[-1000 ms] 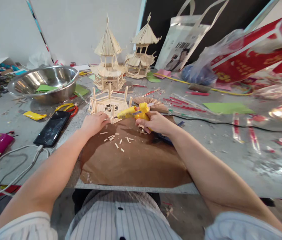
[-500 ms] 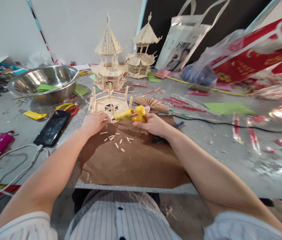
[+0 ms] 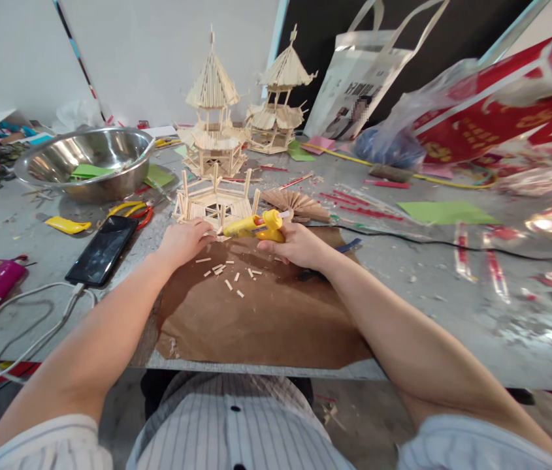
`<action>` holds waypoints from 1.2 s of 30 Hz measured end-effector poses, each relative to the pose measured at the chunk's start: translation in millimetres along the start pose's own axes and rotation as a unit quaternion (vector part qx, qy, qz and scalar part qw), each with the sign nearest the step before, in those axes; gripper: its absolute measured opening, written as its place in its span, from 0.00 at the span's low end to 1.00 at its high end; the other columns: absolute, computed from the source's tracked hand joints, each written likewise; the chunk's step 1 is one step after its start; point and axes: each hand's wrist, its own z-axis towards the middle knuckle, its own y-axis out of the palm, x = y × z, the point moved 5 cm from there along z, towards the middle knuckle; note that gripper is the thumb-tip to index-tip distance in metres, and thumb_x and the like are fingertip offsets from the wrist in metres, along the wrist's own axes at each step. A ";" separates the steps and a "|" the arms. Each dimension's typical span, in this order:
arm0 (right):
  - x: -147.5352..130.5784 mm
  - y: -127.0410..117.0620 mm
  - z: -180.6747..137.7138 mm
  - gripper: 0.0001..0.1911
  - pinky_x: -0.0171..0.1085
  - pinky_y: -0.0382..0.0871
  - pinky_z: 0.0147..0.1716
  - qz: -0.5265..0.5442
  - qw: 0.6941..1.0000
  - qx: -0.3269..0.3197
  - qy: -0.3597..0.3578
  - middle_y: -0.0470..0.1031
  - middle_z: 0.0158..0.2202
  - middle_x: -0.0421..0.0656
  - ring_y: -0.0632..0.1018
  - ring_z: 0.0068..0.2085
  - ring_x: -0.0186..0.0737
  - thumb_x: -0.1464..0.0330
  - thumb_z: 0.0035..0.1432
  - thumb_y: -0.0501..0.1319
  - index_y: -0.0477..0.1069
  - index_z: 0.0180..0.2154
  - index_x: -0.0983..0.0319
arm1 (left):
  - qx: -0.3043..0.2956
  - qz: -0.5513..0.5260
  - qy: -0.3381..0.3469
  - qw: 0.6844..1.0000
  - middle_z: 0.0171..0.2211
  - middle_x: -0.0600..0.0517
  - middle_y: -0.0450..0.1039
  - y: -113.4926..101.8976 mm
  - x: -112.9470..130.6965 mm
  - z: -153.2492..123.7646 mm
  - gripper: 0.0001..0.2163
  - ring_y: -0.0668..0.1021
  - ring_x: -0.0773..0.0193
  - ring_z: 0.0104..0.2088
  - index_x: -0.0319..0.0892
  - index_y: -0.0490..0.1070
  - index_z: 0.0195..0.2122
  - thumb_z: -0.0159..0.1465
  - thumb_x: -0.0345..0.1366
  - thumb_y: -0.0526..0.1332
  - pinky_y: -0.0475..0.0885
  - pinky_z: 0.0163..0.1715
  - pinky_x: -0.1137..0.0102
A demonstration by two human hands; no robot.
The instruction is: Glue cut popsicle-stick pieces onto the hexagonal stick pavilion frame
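The stick frame (image 3: 213,199) stands at the far edge of the brown paper (image 3: 276,320), uprights raised. Judged by its thin sticks, it will be light, stiff along each stick and fragile at the joints; take hold low on the base, not by the uprights.

Your left hand (image 3: 185,243) is at the frame's near left side, above the paper's far left part. Its fingertips are partly hidden; whether they pinch a piece cannot be determined. Your right hand (image 3: 302,245) is wrapped around the handle of the glue gun (image 3: 252,226), above the paper's far part, nozzle toward your left fingertips. The nozzle should be treated as hot.

Loose stick pieces (image 3: 228,284) lie on the paper. Left of it: a phone (image 3: 103,251). Beyond it: a finished-looking stick tower (image 3: 211,91).
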 end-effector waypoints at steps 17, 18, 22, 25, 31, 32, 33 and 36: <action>-2.3 -1.8 -0.3 0.21 0.34 0.59 0.25 0.000 1.000 0.014 -0.021 0.63 0.19 0.37 0.67 0.25 0.35 0.53 0.45 0.60 0.70 0.35 0.63 | -0.002 0.006 -0.006 1.000 0.46 0.52 0.71 0.9 -0.5 1.0 0.15 0.75 0.63 0.41 0.45 0.68 0.44 0.64 0.46 0.50 0.64 0.32 0.73; -1.7 -1.9 -0.1 0.21 0.34 0.59 0.25 0.005 1.000 0.016 -0.023 0.64 0.19 0.37 0.67 0.25 0.35 0.53 0.45 0.60 0.70 0.36 0.62 | -0.002 0.006 -0.006 1.000 0.46 0.52 0.71 0.5 -0.2 0.9 0.15 0.75 0.63 0.41 0.45 0.68 0.44 0.64 0.46 0.49 0.64 0.32 0.73; 1.0 -3.7 0.1 0.21 0.34 0.60 0.24 0.011 0.999 0.032 -0.021 0.63 0.19 0.37 0.67 0.24 0.35 0.54 0.45 0.61 0.70 0.37 0.62 | -0.003 0.010 -0.006 1.000 0.45 0.52 0.71 -1.3 1.3 0.8 0.15 0.75 0.62 0.41 0.45 0.68 0.43 0.65 0.45 0.48 0.65 0.32 0.72; 1.0 -4.4 0.2 0.20 0.34 0.60 0.24 0.017 0.999 0.034 -0.020 0.63 0.19 0.37 0.67 0.24 0.35 0.55 0.45 0.61 0.70 0.36 0.62 | -0.005 0.012 -0.003 1.000 0.45 0.52 0.71 -1.2 1.8 0.8 0.15 0.75 0.62 0.41 0.45 0.68 0.43 0.65 0.45 0.48 0.65 0.32 0.72; 0.9 -3.6 1.1 0.19 0.34 0.60 0.24 0.009 0.999 0.025 -0.018 0.62 0.18 0.36 0.68 0.24 0.35 0.54 0.45 0.61 0.70 0.35 0.62 | 0.000 0.012 0.005 1.000 0.45 0.52 0.71 -0.1 1.5 1.3 0.15 0.75 0.62 0.41 0.44 0.67 0.43 0.65 0.46 0.48 0.65 0.32 0.72; 1.3 -3.6 1.2 0.19 0.34 0.60 0.24 0.006 0.999 0.026 -0.019 0.62 0.18 0.36 0.68 0.25 0.36 0.54 0.46 0.61 0.70 0.35 0.62 | 0.001 0.012 0.006 1.000 0.45 0.52 0.71 0.0 1.4 1.3 0.15 0.75 0.62 0.41 0.44 0.67 0.43 0.65 0.45 0.48 0.65 0.32 0.72; 1.7 -3.7 1.3 0.19 0.34 0.61 0.24 0.004 0.999 0.028 -0.020 0.63 0.18 0.36 0.68 0.25 0.36 0.54 0.46 0.61 0.70 0.35 0.62 | 0.001 0.012 0.006 1.000 0.44 0.52 0.71 0.0 1.4 1.3 0.15 0.75 0.62 0.41 0.44 0.68 0.42 0.65 0.45 0.48 0.65 0.32 0.72; 2.8 -4.0 1.4 0.18 0.34 0.61 0.25 0.002 0.999 0.035 -0.019 0.65 0.19 0.37 0.69 0.26 0.37 0.55 0.46 0.61 0.70 0.34 0.61 | 0.008 0.015 0.008 1.000 0.44 0.52 0.72 -0.2 1.3 1.3 0.14 0.75 0.62 0.40 0.44 0.68 0.42 0.65 0.45 0.48 0.64 0.31 0.73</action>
